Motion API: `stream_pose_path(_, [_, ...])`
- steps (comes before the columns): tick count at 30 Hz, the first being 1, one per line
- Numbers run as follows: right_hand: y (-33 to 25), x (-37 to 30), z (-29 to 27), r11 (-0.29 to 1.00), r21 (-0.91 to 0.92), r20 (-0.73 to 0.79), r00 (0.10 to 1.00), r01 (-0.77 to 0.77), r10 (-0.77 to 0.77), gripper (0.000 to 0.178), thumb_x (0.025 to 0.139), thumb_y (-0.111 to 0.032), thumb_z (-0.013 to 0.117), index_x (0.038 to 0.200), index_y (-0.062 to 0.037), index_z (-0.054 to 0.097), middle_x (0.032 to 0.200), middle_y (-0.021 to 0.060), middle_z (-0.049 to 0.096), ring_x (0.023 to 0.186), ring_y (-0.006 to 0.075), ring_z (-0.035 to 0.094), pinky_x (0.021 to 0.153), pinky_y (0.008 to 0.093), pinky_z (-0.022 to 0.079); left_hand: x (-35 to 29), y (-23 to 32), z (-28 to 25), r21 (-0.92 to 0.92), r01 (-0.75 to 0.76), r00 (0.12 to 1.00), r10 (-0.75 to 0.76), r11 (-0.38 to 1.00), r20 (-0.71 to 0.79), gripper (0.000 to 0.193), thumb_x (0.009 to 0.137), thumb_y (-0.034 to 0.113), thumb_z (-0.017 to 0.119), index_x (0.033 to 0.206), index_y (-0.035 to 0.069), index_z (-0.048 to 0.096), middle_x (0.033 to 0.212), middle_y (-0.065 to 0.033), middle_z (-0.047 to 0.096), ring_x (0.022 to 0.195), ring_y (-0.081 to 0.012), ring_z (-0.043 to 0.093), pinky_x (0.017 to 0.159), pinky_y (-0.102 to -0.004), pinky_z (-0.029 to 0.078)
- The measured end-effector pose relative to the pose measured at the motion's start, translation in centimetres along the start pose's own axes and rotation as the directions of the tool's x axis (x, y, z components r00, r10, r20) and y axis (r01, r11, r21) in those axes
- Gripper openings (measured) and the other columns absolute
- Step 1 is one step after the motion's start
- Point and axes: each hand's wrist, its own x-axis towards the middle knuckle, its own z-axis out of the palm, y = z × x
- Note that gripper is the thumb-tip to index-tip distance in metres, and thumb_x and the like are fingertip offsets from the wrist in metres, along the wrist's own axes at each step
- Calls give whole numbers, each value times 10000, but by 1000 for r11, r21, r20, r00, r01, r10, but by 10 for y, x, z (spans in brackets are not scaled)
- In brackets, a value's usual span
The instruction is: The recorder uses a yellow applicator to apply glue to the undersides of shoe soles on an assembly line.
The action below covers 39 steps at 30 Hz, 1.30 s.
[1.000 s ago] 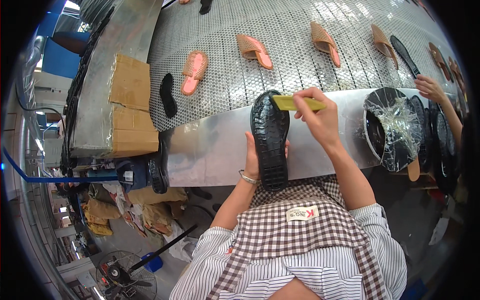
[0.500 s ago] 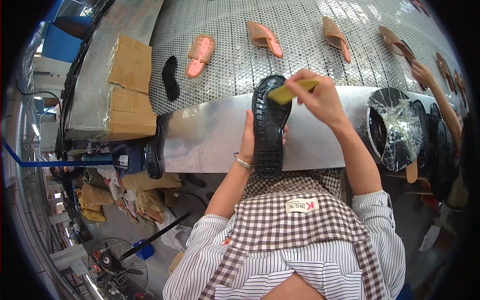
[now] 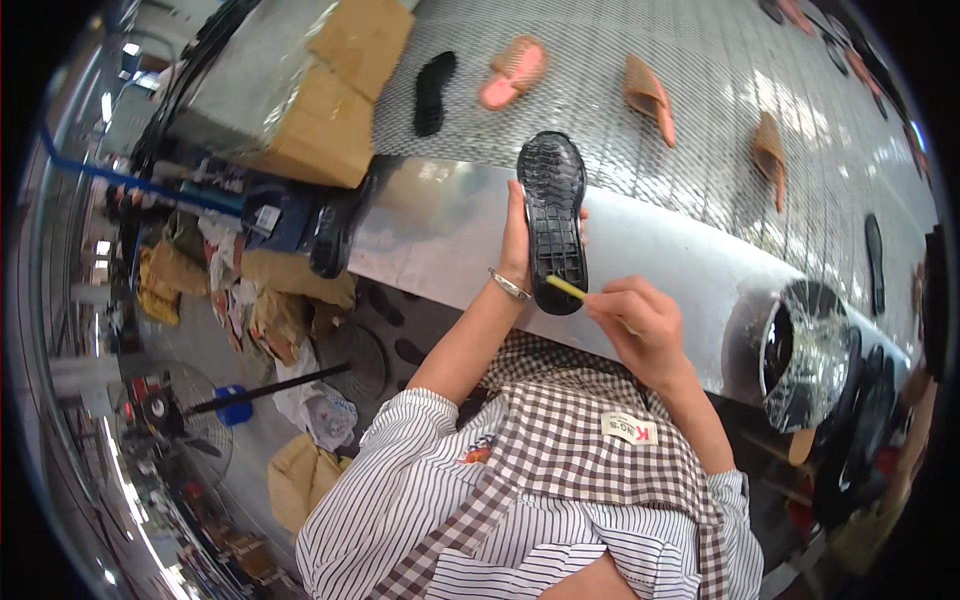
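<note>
My left hand (image 3: pixel 514 235) is wrapped round a black shoe sole (image 3: pixel 553 190) from beneath and holds it tilted up above the metal ledge. Treads and a grid of hollows show on its upturned, glossy face. Between the fingertips of my right hand (image 3: pixel 640 325) is a thin, flat yellow-green piece (image 3: pixel 566 288), seen nearly edge-on. Its tip lies over the sole's near end; whether it touches I cannot tell, nor whether it is a brush or a sponge.
Beyond the metal ledge (image 3: pixel 660 250), a mesh conveyor (image 3: pixel 590 60) carries woven sandals (image 3: pixel 515 72) and a black sole (image 3: pixel 434 93). A cardboard box (image 3: pixel 335 110) stands left. At right is a film-covered round pot (image 3: pixel 805 350) with a wooden handle (image 3: pixel 800 446). A fan (image 3: pixel 165 408) stands lower left.
My right hand has brought the yellow-green piece from the sole's far end down to its near end. The view has turned, and sandals on the conveyor appear shifted.
</note>
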Motion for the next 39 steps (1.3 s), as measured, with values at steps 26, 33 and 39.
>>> stream_pose_path(26, [63,-32,52,364,751,88,630,-551,772,122,943,-132,625,1005,-35,584,837,16,567,621,89,523,555,191,441,-132,197,-180,865,88,679,606,493,-414,914,867,696,497,1435,-11,378,1403,-233,463,1292,-362,462,1011,-437,419])
stream_pose_path(33, [68,-36,54,390,751,64,647,-532,759,149,948,-157,625,1018,-33,578,863,28,562,620,87,508,556,188,431,-163,141,-141,747,605,618,754,-275,-222,1251,597,496,845,1527,72,123,1260,-195,518,1122,-372,518,933,-460,459])
stream_pose_path(39, [76,-39,51,373,794,72,682,-481,728,135,967,-145,590,1055,-47,563,944,43,568,692,82,499,589,198,426,-173,129,-173,839,506,576,802,-198,-158,1158,593,381,857,1492,12,226,1213,-214,538,1066,-374,525,920,-434,468])
